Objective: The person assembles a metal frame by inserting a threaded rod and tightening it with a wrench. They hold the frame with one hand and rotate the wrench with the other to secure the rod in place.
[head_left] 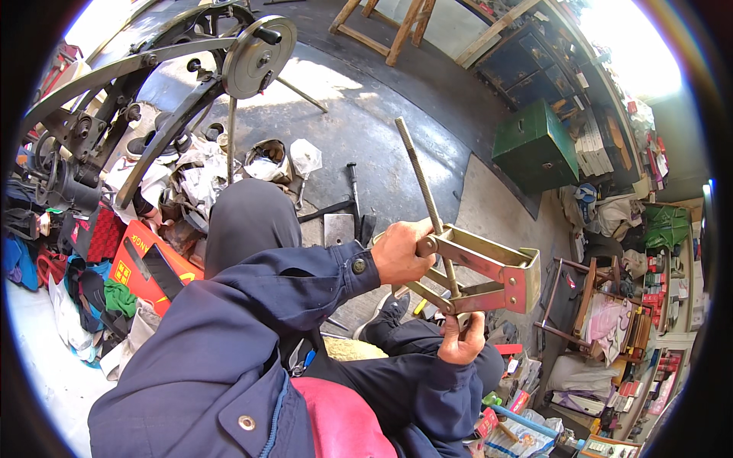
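A brass-coloured metal scissor jack is held up over my lap, partly unfolded. Its long threaded rod sticks out far past the frame, tilted up and away. My left hand is wrapped round the near side of the jack, by the pivot where the rod passes through. At the lower pivot, my right hand pinches the jack between thumb and fingers. The left hand's fingertips are hidden behind the metal.
A hammer and a metal plate lie on the floor ahead. At far left stands a machine with a handwheel, above piled cloth and an orange box. A green metal box and cluttered shelves line the right.
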`<state>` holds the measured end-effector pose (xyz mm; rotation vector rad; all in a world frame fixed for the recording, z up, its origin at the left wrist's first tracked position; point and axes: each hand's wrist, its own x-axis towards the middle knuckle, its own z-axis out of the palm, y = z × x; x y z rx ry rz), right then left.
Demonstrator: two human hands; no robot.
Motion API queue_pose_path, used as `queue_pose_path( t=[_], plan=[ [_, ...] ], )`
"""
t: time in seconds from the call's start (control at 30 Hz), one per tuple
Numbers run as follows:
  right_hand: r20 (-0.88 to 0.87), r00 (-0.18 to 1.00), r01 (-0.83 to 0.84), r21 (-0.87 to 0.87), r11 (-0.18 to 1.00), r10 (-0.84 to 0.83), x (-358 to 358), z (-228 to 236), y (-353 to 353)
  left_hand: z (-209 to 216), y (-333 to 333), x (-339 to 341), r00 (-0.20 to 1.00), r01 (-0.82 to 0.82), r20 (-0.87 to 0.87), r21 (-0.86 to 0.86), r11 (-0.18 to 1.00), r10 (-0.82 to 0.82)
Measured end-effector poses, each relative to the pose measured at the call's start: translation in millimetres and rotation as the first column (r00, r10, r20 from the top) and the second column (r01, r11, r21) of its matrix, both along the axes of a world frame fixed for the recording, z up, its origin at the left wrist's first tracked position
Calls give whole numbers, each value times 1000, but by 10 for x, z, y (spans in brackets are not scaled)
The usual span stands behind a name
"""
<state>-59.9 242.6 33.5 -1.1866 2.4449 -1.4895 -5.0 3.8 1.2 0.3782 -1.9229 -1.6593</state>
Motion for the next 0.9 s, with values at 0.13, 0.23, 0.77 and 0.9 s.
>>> queue_pose_path(
  t=[0.13,0.23,0.77,0.9],
  plan=[
    [664,736,39,-238,971,133,-53,19,36,-21,15,-22,996,-61,-71,-42,997,58],
    [960,90,120,-274,954,264,-218,158,151,-28,18,-23,996,-56,-66,-44,997,53],
    [914,144,81,-392,916,378,-289,-6,230,-1,-9,16,1000,8,5,-38,999,-8],
    [899,77,64,-437,897,432,-346,41,270,-5,-2,13,1000,-7,3,-25,1000,7]
  ],
)
